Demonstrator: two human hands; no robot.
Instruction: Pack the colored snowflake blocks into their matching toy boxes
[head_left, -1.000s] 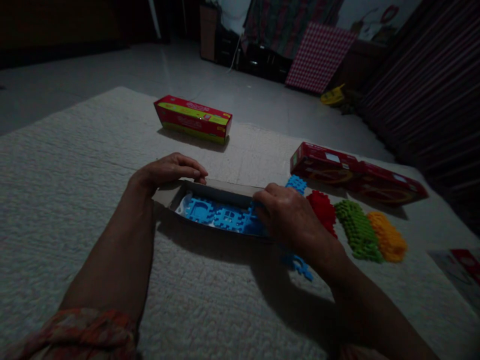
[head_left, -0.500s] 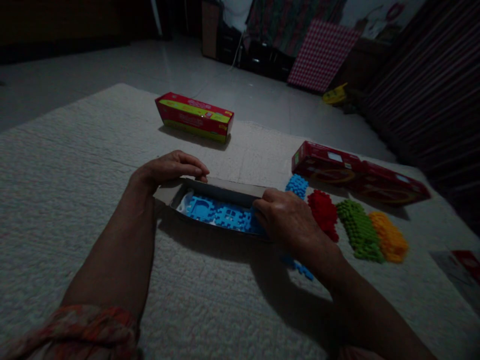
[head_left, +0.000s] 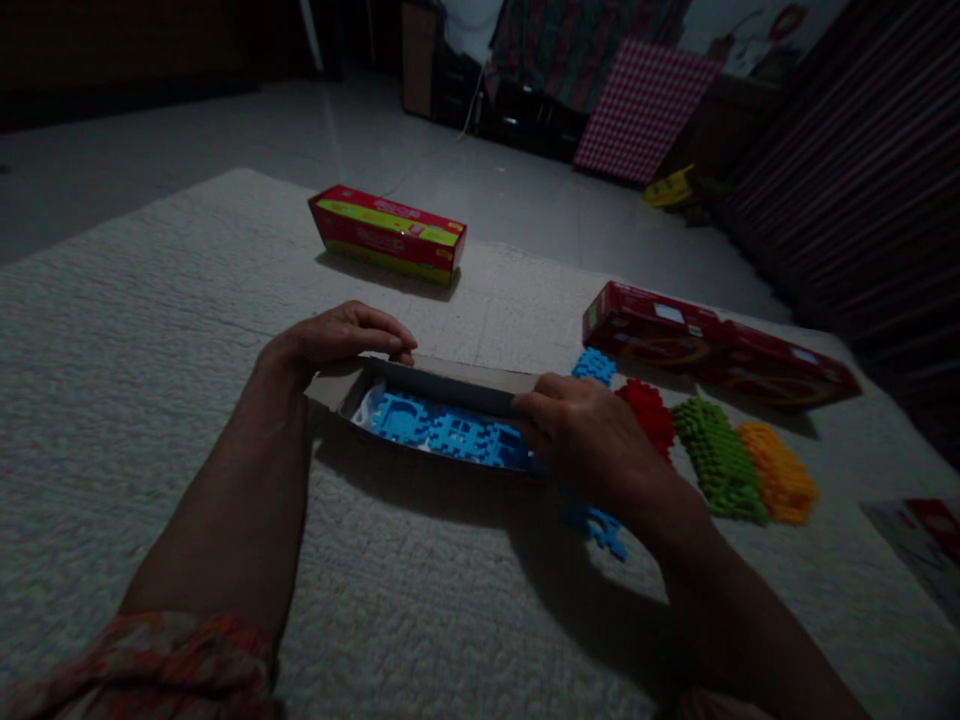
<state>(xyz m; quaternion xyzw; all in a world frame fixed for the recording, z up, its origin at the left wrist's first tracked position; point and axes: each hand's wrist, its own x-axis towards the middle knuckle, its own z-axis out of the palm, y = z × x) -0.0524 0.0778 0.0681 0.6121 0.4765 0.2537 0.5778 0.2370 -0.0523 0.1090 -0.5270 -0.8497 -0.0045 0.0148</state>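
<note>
A long open cardboard box [head_left: 480, 372] lies on the quilted mat, with several blue interlocking plastic pieces [head_left: 459, 434] in a row inside it. My left hand [head_left: 349, 333] is closed on the box's far edge near its left end. At the right end my right hand [head_left: 581, 425] is closed, its fingertips down at the pieces; what they hold is hidden. Loose blue pieces [head_left: 604, 532] lie partly under my right forearm. Beyond that hand sit a blue stack [head_left: 594, 366], a red stack [head_left: 649, 412], a green stack [head_left: 720, 460] and an orange stack [head_left: 778, 474].
A red and yellow carton [head_left: 390, 235] stands on the mat [head_left: 420, 600] beyond the box. Two dark red cartons [head_left: 660, 325] stand end to end behind the coloured stacks. Printed paper [head_left: 911, 550] lies at the right edge. The room is dim.
My right hand has shifted slightly right along the box, uncovering more of the rightmost blue piece. My left hand and the box look the same.
</note>
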